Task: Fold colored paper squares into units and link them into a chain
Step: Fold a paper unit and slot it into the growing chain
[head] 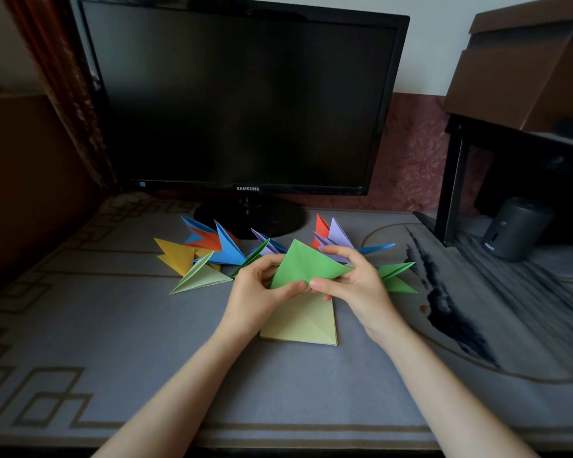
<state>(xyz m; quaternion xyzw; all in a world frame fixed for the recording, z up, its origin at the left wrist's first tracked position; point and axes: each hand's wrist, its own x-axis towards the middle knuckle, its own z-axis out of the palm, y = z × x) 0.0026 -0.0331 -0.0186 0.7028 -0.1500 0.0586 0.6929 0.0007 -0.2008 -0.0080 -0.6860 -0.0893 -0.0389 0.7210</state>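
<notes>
Your left hand [262, 292] and right hand [354, 285] both pinch one green paper [303, 264]. One yellow stack [306, 322] lies under them; beyond them, folded units [227, 249] overlap too much to count.

Both hands up over the grey mat [113, 325]: left hand [262, 289] and right hand [354, 285] pinching a folded green paper [303, 262]. Yellow paper stack [303, 322] right underneath, finished colored units [212, 249] fanned out behind, dark Samsung monitor [239, 100] at the far end.
</notes>
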